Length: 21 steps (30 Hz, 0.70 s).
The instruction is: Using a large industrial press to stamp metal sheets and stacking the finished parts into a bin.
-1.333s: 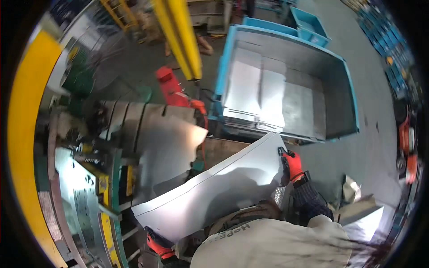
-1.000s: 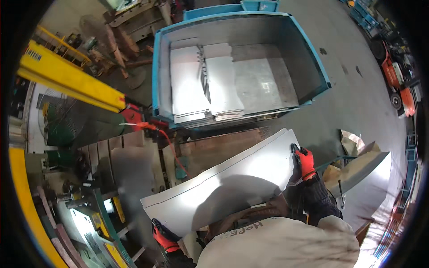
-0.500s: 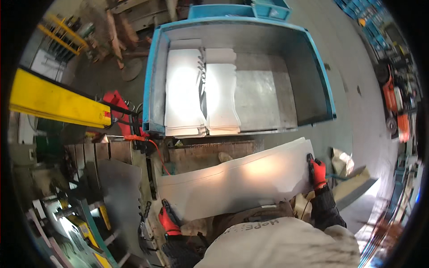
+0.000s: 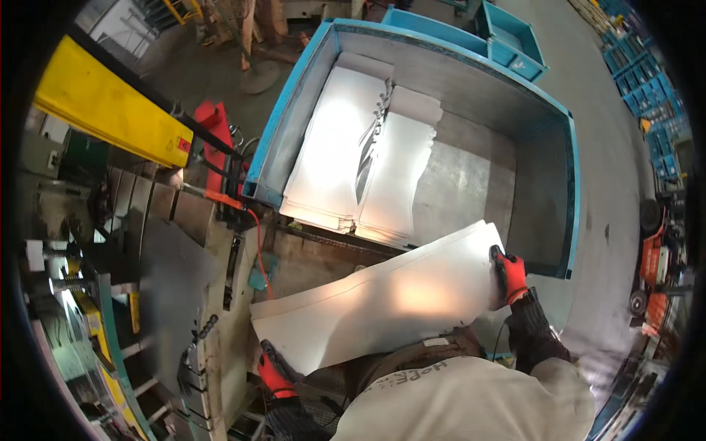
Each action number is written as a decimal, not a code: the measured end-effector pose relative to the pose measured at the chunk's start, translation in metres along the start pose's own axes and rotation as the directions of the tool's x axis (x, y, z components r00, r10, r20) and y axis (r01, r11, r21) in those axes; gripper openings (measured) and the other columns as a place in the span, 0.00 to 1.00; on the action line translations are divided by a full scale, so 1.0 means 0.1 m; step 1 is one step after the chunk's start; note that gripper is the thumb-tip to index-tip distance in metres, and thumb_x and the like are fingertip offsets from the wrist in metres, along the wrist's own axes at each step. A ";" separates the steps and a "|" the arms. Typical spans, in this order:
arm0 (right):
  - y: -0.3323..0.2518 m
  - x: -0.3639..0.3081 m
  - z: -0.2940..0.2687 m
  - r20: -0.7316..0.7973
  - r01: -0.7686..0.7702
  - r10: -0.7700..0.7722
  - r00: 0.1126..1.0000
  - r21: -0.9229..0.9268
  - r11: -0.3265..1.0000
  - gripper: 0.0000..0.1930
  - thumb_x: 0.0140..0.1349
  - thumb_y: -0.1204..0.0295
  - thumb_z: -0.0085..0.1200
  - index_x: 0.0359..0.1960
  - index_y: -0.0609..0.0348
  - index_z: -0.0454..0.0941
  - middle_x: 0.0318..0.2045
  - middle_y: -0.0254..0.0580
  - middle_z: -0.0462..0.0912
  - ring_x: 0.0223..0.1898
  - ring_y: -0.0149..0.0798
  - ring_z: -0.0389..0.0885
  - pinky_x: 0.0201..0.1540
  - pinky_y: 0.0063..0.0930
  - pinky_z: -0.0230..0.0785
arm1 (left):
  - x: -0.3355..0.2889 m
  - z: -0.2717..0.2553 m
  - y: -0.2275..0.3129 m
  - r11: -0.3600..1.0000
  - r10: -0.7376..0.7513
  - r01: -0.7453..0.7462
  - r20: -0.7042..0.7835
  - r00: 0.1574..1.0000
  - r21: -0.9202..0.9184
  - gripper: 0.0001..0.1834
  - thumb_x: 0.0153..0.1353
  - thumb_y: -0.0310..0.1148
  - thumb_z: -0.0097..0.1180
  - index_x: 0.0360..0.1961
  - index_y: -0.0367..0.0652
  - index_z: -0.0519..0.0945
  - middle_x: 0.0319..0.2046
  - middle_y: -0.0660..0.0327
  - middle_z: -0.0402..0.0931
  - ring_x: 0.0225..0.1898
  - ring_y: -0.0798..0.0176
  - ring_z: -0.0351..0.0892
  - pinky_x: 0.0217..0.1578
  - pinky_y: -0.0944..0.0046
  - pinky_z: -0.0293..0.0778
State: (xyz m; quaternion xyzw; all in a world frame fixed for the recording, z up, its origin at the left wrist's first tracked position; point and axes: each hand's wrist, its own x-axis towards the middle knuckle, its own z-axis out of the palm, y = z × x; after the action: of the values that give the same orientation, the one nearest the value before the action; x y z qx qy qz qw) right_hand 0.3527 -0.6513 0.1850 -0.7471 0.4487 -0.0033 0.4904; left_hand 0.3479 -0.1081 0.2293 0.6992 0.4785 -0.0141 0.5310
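Observation:
A wide pale metal sheet (image 4: 382, 301), apparently more than one layer thick along its far edge, spans the space before my body. My left hand (image 4: 276, 373), in a red and black glove, grips its near left corner. At the opposite end my right hand (image 4: 509, 276), gloved alike, closes on the right edge. Beyond the sheet stands a big blue-rimmed metal bin (image 4: 572, 191). Two stacks of similar sheets lie in its left half, a left stack (image 4: 334, 140) and a right stack (image 4: 401, 162), their notched edges facing along the gap between them.
A yellow beam (image 4: 110, 103) reaches in from the left, near a red metal part (image 4: 213, 140) and an orange-handled tool with a red cord (image 4: 220, 198). Another dark sheet (image 4: 173, 287) lies on the slatted machine bed at left. Smaller blue bins (image 4: 511, 44) stand behind.
My view has turned, so the bin appears tilted and shifted right. The held sheet now slants more steeply, its right end closer to the bin's near side. Both hands keep their grip.

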 end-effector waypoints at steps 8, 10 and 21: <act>-0.17 0.92 0.13 0.206 -0.035 0.055 0.977 -0.102 0.994 0.17 0.43 0.59 0.53 0.23 0.64 0.74 0.17 0.38 0.73 0.19 0.28 0.69 0.24 0.23 0.60 | -0.79 0.60 -0.44 0.942 0.144 -0.168 -0.102 0.984 -0.291 0.21 0.55 0.45 0.45 0.36 0.34 0.68 0.32 0.60 0.68 0.31 0.67 0.66 0.33 0.66 0.64; -0.08 1.24 0.02 0.197 0.023 0.007 0.980 -0.150 0.988 0.17 0.44 0.59 0.52 0.23 0.63 0.74 0.18 0.39 0.74 0.21 0.30 0.71 0.25 0.24 0.60 | -0.80 0.70 -0.71 0.991 0.052 -0.046 0.049 0.997 -0.126 0.23 0.55 0.46 0.44 0.39 0.34 0.68 0.33 0.59 0.68 0.33 0.67 0.65 0.34 0.66 0.64; -0.57 2.84 0.29 0.298 0.381 -0.261 0.918 -0.487 0.786 0.21 0.41 0.52 0.49 0.20 0.60 0.75 0.25 0.52 0.74 0.33 0.50 0.72 0.34 0.35 0.62 | -0.87 2.18 -1.62 0.875 -0.020 0.152 0.279 0.960 -0.459 0.27 0.55 0.51 0.39 0.48 0.40 0.62 0.38 0.54 0.69 0.36 0.57 0.68 0.38 0.59 0.64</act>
State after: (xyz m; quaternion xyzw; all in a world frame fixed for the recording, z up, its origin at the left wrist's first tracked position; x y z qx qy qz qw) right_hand 0.5736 -0.8148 0.0877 -0.9153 0.2414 0.1189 0.2996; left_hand 0.2968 -0.3328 0.0624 0.5167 0.4226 -0.0136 0.7444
